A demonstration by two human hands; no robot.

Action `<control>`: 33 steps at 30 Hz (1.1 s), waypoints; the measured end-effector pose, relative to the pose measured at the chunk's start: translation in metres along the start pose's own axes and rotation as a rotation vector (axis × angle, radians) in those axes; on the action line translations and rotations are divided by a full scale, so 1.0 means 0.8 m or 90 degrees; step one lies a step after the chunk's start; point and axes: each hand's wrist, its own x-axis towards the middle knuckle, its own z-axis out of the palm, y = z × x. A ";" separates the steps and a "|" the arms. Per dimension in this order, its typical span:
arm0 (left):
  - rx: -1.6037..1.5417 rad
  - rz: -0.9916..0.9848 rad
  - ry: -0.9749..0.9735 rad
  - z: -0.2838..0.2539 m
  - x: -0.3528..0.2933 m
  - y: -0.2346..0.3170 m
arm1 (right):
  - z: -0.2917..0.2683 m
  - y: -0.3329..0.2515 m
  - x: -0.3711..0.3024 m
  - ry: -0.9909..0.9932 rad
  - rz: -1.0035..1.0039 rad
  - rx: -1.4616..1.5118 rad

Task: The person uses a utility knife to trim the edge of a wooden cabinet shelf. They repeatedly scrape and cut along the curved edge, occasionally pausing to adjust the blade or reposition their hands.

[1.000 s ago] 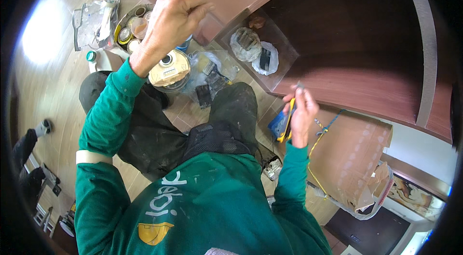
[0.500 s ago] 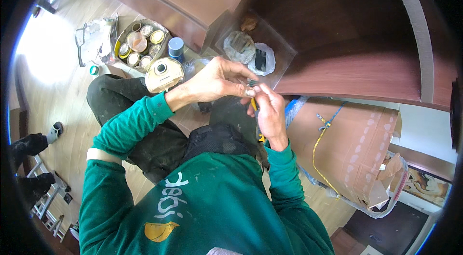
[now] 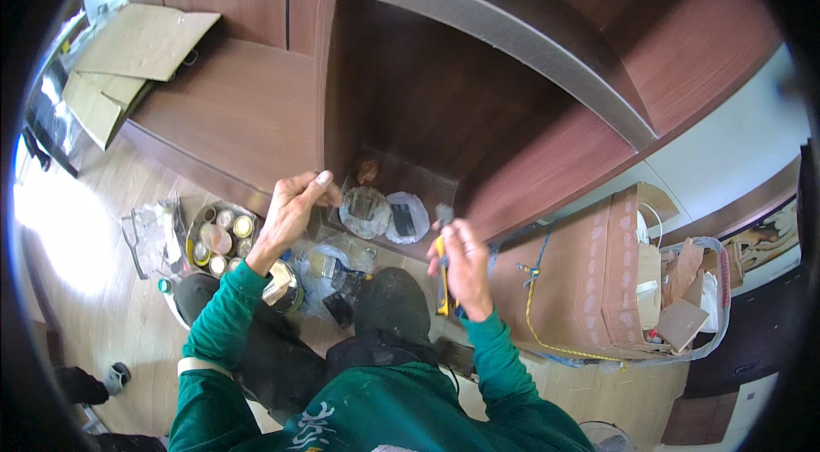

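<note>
My left hand [image 3: 295, 208] is raised in front of the cabinet's corner, thumb and fingers drawn together. What it pinches, if anything, is too small to make out. Farther right, my right hand [image 3: 465, 268] wraps around a yellow-and-black handled tool [image 3: 442, 296]. A grey end sticks out above its fingers, and the handle hangs below the palm; the exact kind of tool is not clear. Between and beyond my hands, two round pieces in clear plastic, a greyish one [image 3: 363, 211] and one with a black block [image 3: 405, 220], lie inside the cabinet [image 3: 384, 80].
At left, a tray of several paint cans [image 3: 202, 254] stands on the floor. Near my knees lie a paintbrush [image 3: 325, 266] and plastic wrapping. A roped cardboard box [image 3: 572, 281] stands at right. Flattened cardboard [image 3: 154, 42] rests on the far-left ledge. Another person's foot [image 3: 117, 378] shows lower left.
My hands were together at a small dark piece and have now parted, the left moving left. The view has tilted up, showing more of the cabinet.
</note>
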 end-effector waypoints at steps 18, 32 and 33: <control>-0.148 0.217 0.049 0.156 0.129 0.158 | 0.001 -0.144 0.166 0.200 -0.561 -0.011; 0.237 -0.069 0.066 -0.067 -0.075 -0.075 | 0.030 -0.139 0.206 0.245 -0.686 -0.046; 0.240 -0.110 0.086 -0.075 -0.083 -0.090 | 0.031 -0.138 0.208 0.242 -0.691 -0.049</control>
